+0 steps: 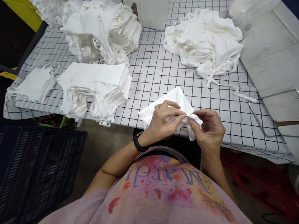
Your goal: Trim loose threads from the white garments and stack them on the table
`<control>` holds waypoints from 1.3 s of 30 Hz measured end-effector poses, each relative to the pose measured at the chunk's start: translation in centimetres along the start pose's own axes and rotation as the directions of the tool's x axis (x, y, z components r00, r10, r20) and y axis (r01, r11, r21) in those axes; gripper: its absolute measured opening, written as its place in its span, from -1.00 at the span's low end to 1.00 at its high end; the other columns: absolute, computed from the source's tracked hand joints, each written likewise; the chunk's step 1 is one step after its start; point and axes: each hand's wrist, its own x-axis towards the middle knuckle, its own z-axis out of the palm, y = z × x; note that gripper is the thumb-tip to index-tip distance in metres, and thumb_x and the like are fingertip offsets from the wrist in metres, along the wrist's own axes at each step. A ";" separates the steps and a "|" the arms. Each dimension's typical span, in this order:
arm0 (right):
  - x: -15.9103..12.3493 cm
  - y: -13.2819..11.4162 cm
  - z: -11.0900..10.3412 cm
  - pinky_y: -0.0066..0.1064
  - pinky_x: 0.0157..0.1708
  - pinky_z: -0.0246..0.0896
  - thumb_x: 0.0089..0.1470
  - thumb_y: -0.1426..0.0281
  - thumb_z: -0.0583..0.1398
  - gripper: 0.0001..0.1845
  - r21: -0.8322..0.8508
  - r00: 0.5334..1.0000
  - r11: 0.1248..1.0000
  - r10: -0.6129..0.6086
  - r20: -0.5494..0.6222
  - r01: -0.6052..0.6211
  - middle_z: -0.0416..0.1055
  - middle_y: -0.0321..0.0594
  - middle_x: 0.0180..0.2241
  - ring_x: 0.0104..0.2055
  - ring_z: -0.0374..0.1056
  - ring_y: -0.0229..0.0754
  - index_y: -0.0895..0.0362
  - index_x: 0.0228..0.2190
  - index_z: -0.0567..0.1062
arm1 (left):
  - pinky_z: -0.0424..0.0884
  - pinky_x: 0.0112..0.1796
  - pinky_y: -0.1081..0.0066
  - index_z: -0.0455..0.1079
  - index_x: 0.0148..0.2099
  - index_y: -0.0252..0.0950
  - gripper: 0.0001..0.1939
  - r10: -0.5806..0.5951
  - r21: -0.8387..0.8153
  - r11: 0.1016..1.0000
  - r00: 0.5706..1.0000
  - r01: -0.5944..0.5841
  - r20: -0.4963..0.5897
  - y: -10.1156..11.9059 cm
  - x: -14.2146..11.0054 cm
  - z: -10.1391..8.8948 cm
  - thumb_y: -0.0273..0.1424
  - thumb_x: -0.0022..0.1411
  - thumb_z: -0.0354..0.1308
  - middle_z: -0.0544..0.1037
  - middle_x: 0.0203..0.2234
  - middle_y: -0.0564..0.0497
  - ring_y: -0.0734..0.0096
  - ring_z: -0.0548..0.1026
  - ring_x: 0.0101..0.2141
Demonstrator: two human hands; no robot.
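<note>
A white cloth piece with straps [178, 96] lies at the table's front edge, its pointed corner toward the back. My left hand [164, 119], a dark watch on its wrist, pinches the cloth near its right corner. Close beside it, my right hand [207, 127] grips a narrow white strap of the same piece between thumb and fingers. A strap end hangs below the hands over the edge. My fingers partly hide the spot where strap and cloth meet.
Left of my hands sits a neat stack of white cloth pieces [98, 74], with a taller pile [102, 28] behind. A loose white heap [205, 40] lies back right, near a bent metal rod [257, 119]. Dark crates [39, 168] stand lower left, a red stool [259, 183] lower right.
</note>
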 end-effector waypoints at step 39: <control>-0.2 -1.3 0.4 -0.28 -0.20 0.42 0.18 0.42 0.36 -0.91 0.085 0.987 0.984 0.161 -0.022 -0.159 0.57 -0.24 -0.27 -0.21 0.52 -0.14 0.05 -0.23 0.61 | 0.46 0.00 0.31 0.62 -0.28 -0.30 -0.89 -0.078 -0.122 0.989 0.996 0.082 0.041 -0.1 0.1 -0.3 -0.41 0.31 0.31 0.61 -0.26 -0.09 0.31 0.55 -0.08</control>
